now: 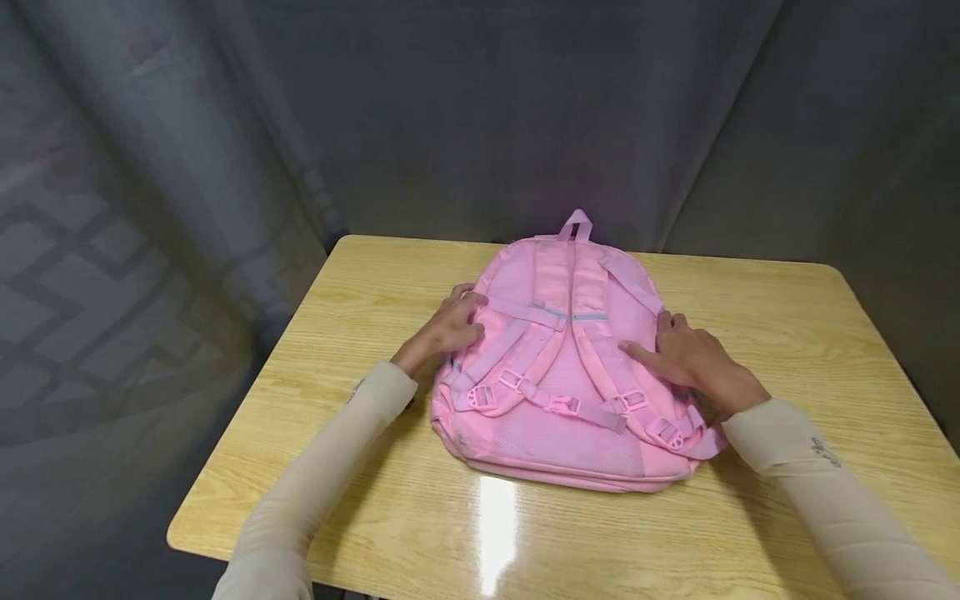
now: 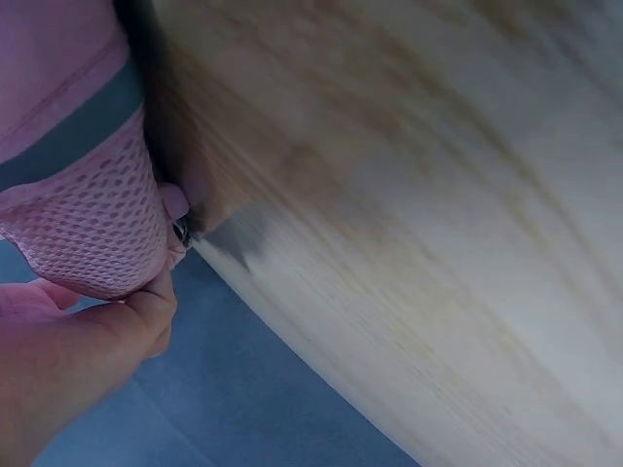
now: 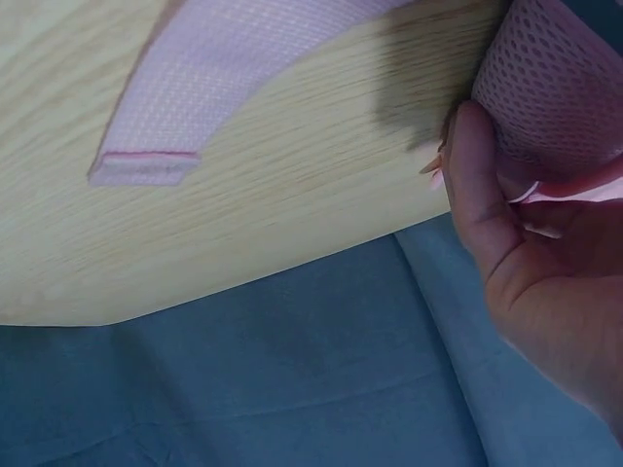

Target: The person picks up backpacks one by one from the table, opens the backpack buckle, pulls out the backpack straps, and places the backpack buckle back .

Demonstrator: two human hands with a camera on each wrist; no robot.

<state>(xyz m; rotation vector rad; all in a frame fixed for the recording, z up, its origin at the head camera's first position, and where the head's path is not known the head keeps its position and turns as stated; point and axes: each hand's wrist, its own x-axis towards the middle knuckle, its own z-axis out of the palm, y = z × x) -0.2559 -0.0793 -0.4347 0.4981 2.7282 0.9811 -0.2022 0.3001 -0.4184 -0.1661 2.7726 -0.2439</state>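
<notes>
A pink backpack [image 1: 555,446] lies on its front on the wooden table, its shoulder straps and buckles facing up and its top loop pointing away. My left hand [image 1: 450,323] grips its left side. In the left wrist view that hand [image 2: 97,341] has its fingers around the edge by a mesh side pocket [image 2: 102,219] with a grey band above it. My right hand [image 1: 686,354] holds the opposite side, thumb on top near the right shoulder strap. The right wrist view has this hand [image 3: 545,272] curled at another mesh pocket [image 3: 555,97].
The light wooden table [image 1: 360,283] extends on all sides of the bag. Dark grey curtains [image 1: 480,117] hang behind it and to the left. A loose strap end [image 3: 185,117] lies over the tabletop on the right. Light glares off the table's front part.
</notes>
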